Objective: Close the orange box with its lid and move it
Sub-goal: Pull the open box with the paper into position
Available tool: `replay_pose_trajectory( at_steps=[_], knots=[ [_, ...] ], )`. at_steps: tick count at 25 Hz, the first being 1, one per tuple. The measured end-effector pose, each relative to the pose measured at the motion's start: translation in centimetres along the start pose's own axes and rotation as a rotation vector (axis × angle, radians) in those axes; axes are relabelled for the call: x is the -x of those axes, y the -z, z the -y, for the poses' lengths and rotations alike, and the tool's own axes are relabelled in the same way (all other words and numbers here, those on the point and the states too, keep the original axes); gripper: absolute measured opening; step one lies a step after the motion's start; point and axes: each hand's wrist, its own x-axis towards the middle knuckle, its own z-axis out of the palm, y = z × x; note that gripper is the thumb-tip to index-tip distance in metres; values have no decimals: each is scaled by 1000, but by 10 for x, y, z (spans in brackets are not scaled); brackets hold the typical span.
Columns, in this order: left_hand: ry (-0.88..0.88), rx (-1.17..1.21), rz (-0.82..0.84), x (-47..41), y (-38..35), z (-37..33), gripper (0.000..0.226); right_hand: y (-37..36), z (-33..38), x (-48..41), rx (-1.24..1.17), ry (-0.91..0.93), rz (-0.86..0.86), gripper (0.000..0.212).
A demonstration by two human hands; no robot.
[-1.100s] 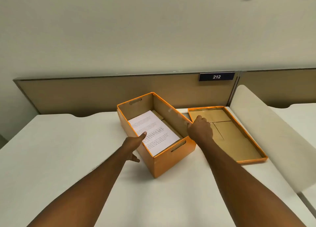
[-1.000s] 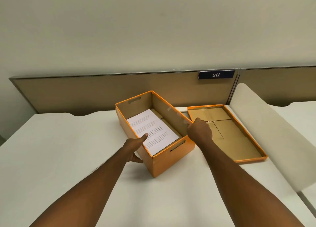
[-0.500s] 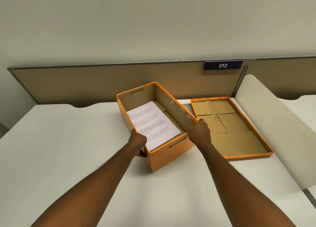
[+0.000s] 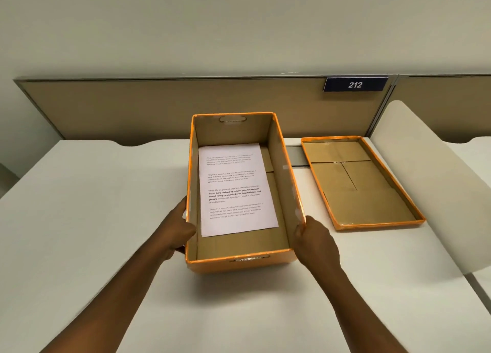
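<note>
Box rotation is the change: the orange box (image 4: 240, 262), earlier skewed, now sits square on the white desk (image 4: 79, 206). Left hand (image 4: 178, 230) and right hand (image 4: 314, 242) press its long sides; its lid (image 4: 372, 223) lies upturned just right.

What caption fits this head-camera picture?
Both hands, left and right, hold an open orange box; its lid lies alongside.

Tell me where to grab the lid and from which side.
Grip the lid by its near short rim, coming from above with the right hand. It lies upside down, flat on the table right of the orange box, so only the raised rim offers a pinch.
</note>
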Motion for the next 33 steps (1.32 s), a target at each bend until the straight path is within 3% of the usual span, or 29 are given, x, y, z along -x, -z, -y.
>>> replay_pose_trajectory(
  at_steps=[4,11,19,22,25,28,29,31,33],
  knots=[
    [54,-37,-13,22,12,32,73,-6,-1,44,23,25,83,22],
    [130,-60,7,48,17,64,73,-13,-2,80,80,58,68,19],
    [195,-90,35,50,13,80,71,-20,-4,94,45,13,59,28],
    [185,-122,15,47,12,81,66,-14,1,96,21,-7,99,42],
    [181,-127,-7,47,10,83,66,-1,-2,85,-120,-126,180,65],
    [197,-256,-109,44,5,84,105,0,-23,44,-290,-260,113,67],
    [184,-299,-156,44,2,81,105,-3,-34,27,-310,-313,60,67],
    [138,-364,-278,39,-4,76,84,-9,-50,-6,-461,-435,-41,66],
    [71,-387,-317,29,-5,70,69,-12,-65,-38,-696,-582,-102,43]
  ],
)
